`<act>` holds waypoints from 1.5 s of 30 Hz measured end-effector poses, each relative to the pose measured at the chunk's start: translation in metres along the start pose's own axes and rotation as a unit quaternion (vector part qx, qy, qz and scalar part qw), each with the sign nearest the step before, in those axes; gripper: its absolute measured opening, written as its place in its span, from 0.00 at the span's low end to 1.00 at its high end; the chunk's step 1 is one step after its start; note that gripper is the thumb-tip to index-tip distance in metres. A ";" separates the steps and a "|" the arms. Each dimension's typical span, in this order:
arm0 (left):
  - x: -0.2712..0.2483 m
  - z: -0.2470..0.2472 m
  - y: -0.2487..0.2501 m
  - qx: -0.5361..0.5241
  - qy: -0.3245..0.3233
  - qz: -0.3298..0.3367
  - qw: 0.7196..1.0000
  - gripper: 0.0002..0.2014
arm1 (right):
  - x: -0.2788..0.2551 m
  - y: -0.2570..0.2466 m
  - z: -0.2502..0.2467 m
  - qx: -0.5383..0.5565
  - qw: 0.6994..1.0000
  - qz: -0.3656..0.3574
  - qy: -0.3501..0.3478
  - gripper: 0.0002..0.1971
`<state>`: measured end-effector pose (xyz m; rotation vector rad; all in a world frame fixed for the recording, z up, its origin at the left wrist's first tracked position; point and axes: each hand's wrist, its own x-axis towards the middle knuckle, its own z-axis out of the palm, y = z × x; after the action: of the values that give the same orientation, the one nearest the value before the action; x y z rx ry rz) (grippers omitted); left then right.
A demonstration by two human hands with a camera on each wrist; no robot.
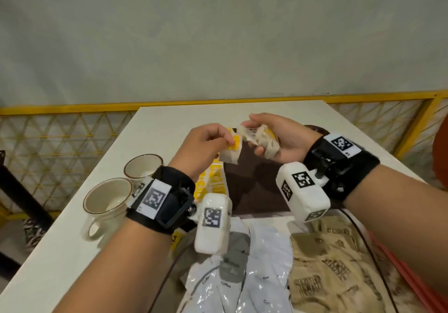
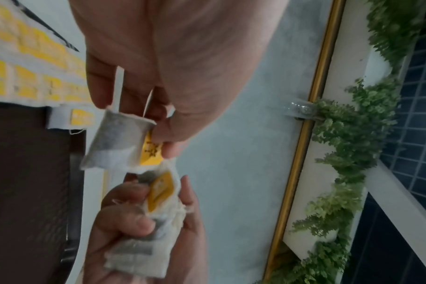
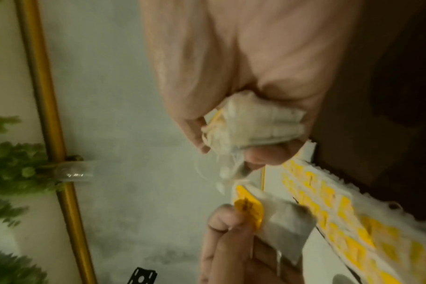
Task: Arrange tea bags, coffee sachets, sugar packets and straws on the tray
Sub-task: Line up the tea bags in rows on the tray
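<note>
Above the dark brown tray, my left hand pinches one white tea bag by its yellow tag. Just to its right, my right hand grips a bunch of tea bags with tangled strings. In the left wrist view the single tea bag hangs from my fingers above the bunch. The right wrist view shows the bunch squeezed in my fist. A row of yellow-tagged tea bags lies along the tray's left edge. White coffee sachets and brown sugar packets lie near me.
Two cream mugs stand on the white table left of the tray. Red straws lie at the right near edge. A yellow lattice railing runs behind the table, with green plants beyond it.
</note>
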<state>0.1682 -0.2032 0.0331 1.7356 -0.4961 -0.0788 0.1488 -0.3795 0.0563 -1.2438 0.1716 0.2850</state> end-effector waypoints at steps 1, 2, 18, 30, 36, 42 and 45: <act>-0.003 0.003 -0.003 0.008 0.019 -0.010 1.000 0.16 | 0.000 0.004 0.001 0.027 1.000 0.010 0.001 0.08; -0.006 0.007 -0.005 0.015 0.039 -0.018 0.999 0.16 | 0.000 0.007 0.003 0.044 0.999 0.017 0.001 0.07; -0.018 0.011 -0.027 -0.023 0.106 -0.051 0.993 0.10 | 0.000 0.036 0.011 -0.055 0.997 0.032 0.054 0.09; -0.024 -0.004 -0.031 -0.007 0.080 -0.054 0.995 0.08 | -0.012 0.037 0.005 -0.196 0.964 -0.144 0.111 0.06; -0.029 0.002 -0.030 -0.053 0.057 -0.125 0.989 0.10 | -0.014 0.055 0.018 -0.370 0.876 -0.288 0.116 0.06; -0.030 0.003 -0.038 -0.091 0.057 -0.147 0.983 0.12 | -0.017 0.053 0.012 -0.458 0.853 -0.250 0.022 0.07; -0.033 0.007 -0.038 -0.117 0.042 -0.168 0.978 0.14 | -0.017 0.056 0.008 -0.475 0.849 -0.230 0.007 0.07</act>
<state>0.1470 -0.1922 -0.0116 1.5683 -0.1220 -0.2924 0.1149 -0.3572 0.0131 -2.2214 -0.3053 -0.0926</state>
